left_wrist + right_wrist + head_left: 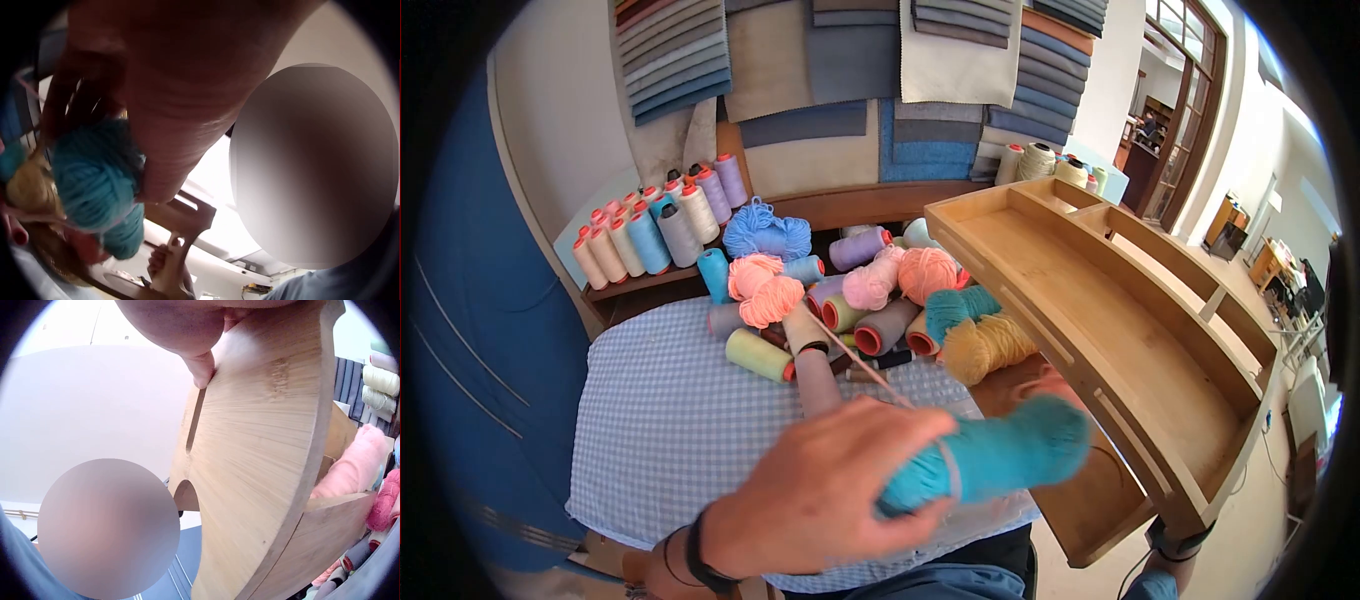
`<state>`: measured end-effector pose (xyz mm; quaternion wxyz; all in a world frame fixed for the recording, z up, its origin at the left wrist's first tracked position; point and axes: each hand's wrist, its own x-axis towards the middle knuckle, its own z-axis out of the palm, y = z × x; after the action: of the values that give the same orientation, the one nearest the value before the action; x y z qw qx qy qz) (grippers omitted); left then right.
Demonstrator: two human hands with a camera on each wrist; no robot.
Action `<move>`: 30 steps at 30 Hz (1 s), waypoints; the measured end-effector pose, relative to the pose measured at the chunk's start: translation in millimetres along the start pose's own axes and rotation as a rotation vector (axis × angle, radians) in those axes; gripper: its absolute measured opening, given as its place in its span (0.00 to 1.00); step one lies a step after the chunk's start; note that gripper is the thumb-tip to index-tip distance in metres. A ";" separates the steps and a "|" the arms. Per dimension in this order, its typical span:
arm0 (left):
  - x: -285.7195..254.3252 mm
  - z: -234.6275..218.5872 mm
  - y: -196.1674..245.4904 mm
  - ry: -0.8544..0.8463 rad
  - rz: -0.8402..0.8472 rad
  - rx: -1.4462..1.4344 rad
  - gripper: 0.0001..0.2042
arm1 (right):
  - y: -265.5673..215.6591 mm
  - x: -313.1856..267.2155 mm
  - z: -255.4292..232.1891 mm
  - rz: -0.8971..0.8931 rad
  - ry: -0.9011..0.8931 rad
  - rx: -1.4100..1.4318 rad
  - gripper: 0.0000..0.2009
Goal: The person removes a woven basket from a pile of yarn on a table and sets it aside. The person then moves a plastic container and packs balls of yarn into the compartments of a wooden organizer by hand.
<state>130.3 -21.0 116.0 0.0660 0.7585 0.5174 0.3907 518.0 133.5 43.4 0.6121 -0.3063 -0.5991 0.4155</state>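
Note:
My left hand (830, 490) grips a teal yarn skein (1010, 450) with a pale pink strand round its middle, held above the checked cloth. In the left wrist view, the teal skein (94, 175) lies between thumb and fingers. At lower right, a wooden two-tier rack (1120, 310) stands tilted. My right hand (181, 331) grips its curved end panel (262, 444), the thumb at the slot. In the left wrist view, the right hand's fingers (156, 262) curl at that panel. Pink yarn (356, 462) lies in the lower tier, partly behind the teal skein in the head view.
A blue-checked cloth (660, 400) covers the table. Beyond it are piled thread cones (885, 328) and peach (765, 290), blue (768, 232) and mustard yarn (988, 345). Upright thread spools (650, 240) stand at back left. Fabric swatches (850, 60) hang behind.

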 end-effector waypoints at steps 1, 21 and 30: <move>2.8 9.7 3.9 0.036 0.073 -0.079 0.22 | -2.3 0.3 0.3 -0.002 0.000 -0.003 0.18; 33.7 64.7 -29.4 0.110 0.021 0.315 0.20 | -24.6 7.4 62.9 -0.048 0.031 0.224 0.13; 36.8 60.6 -31.8 0.227 0.071 0.247 0.19 | 35.9 29.2 43.7 0.041 0.075 0.365 0.14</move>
<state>152.8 42.7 77.6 -0.1005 0.7296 0.5386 0.4094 467.8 170.4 30.2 0.6709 -0.2174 -0.4840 0.5181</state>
